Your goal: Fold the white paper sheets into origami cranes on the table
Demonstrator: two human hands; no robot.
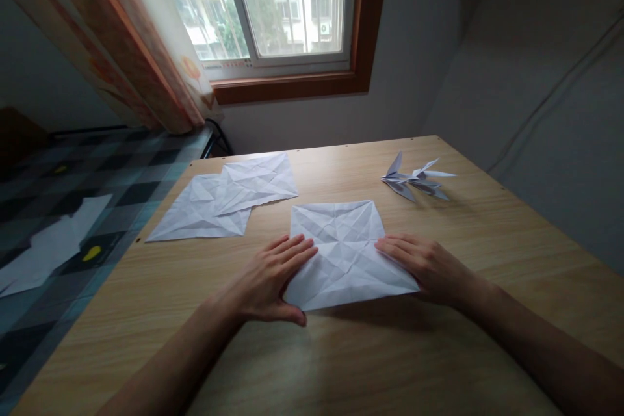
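A white, square-looking paper sheet (pixel 346 257) with many crossing creases lies in front of me, its near edge bowed up off the wood. My left hand (pixel 277 273) rests on the sheet's left side, fingers stretched flat over it and the thumb held apart near the front corner. At the right side, my right hand (pixel 424 263) has its fingers on top of the paper, while the thumb is hidden beneath the near right corner. Two folded paper cranes (pixel 414 179) sit close together, touching or nearly so, at the back right.
Two more creased sheets, one (pixel 205 211) partly under the other (pixel 260 179), lie at the table's back left. The wooden table (pixel 487 221) ends before a wall and window (pixel 292 6). Left of it, a checked cloth surface (pixel 131 192) bears white paper (pixel 53 247). A curtain (pixel 141 32) hangs above.
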